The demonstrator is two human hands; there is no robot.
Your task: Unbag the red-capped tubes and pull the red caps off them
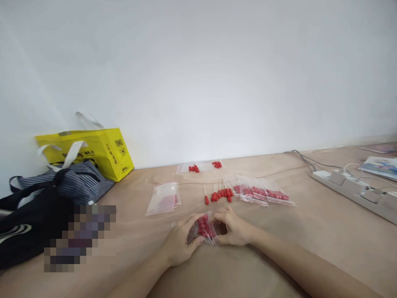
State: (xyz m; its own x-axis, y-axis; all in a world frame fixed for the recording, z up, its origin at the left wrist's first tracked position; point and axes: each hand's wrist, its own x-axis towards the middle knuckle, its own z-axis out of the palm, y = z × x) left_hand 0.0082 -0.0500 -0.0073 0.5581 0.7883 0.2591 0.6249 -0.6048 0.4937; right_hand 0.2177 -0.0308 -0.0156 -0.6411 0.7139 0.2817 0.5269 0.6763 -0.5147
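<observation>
A clear plastic zip bag [204, 227] with several red-tipped pieces inside lies between my hands at the near middle of the table. My left hand [182, 239] grips its left side with fingers and thumb. On the right, my right hand [233, 227] curls its fingers and thumb around the bag's other edge. Just beyond them are loose red-headed sticks [221, 193] with thin pale stems. Filled zip bags [263, 192] overlap to the right of these sticks. A stack of flat zip bags [161, 199] rests to the left.
Farther back, more bagged red pieces [194, 169] lie near the wall. A yellow shopping bag [107, 151], a striped bag [83, 182] and a black bag [34, 227] crowd the left side. At right are a white power strip [356, 194] with cables and a booklet [380, 166].
</observation>
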